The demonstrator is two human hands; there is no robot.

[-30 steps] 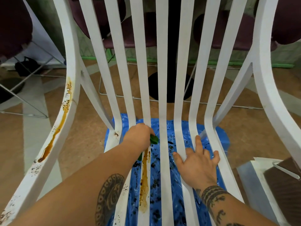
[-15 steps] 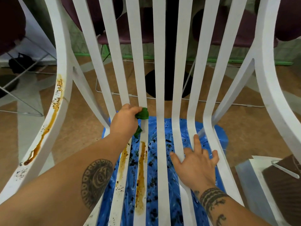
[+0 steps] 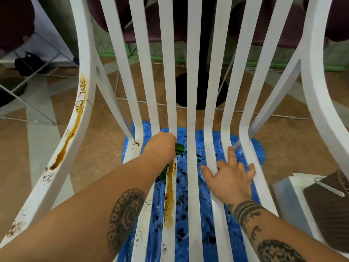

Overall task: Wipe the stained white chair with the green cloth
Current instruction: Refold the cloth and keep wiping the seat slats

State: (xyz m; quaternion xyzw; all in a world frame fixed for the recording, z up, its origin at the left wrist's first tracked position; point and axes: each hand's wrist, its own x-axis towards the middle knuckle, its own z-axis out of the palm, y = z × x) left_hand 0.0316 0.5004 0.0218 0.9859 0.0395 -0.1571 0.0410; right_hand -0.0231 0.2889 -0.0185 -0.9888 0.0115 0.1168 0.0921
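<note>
The left hand (image 3: 160, 146) grips the cloth (image 3: 179, 148), bunched in its fist, at the far end of the brown stain (image 3: 169, 195). The stain runs lengthwise down one chair (image 3: 192, 82) slat toward the person, so the stroke should pull back along it. Right of the stain, the right hand (image 3: 230, 178) lies flat on clean slats, fingers (image 3: 232, 156) spread, holding nothing.

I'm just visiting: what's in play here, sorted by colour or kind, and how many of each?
white chair: 1
green cloth: 1
blue sheet under the chair: 1
hands: 2 (left hand grips the cloth, right hand rests open on the slats)
total: 5
</note>
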